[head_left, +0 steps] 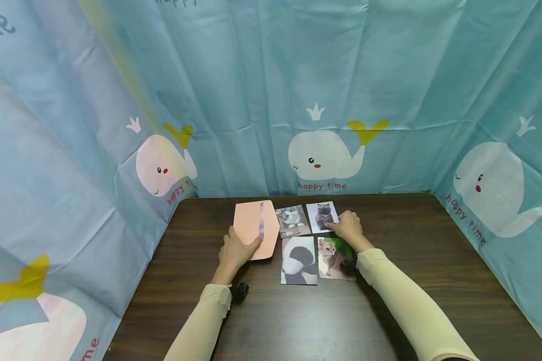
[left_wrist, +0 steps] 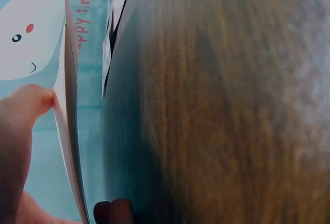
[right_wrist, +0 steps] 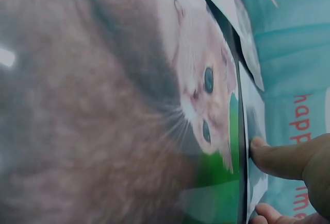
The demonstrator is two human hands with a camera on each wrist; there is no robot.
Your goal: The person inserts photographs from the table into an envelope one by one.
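My left hand point(head_left: 237, 250) holds a peach envelope point(head_left: 246, 220), its thumb on the front and its other fingers by the left edge. A bluish strip shows through the envelope's slit. In the left wrist view the envelope point(left_wrist: 64, 95) stands off the table, edge-on. At the far right of a group of photo cards, my right hand point(head_left: 350, 229) pinches the grey cat photo point(head_left: 318, 213), thumb on its face and fingers at its right edge. Below that wrist lies the orange kitten photo point(head_left: 328, 260), which fills much of the right wrist view.
A white-and-grey cat photo point(head_left: 293, 218) lies between the envelope and the grey cat photo. Below it is a black-and-white animal photo point(head_left: 291, 273). The dark wooden table point(head_left: 298, 321) meets a blue whale-print curtain point(head_left: 253, 100) at the back and sides.
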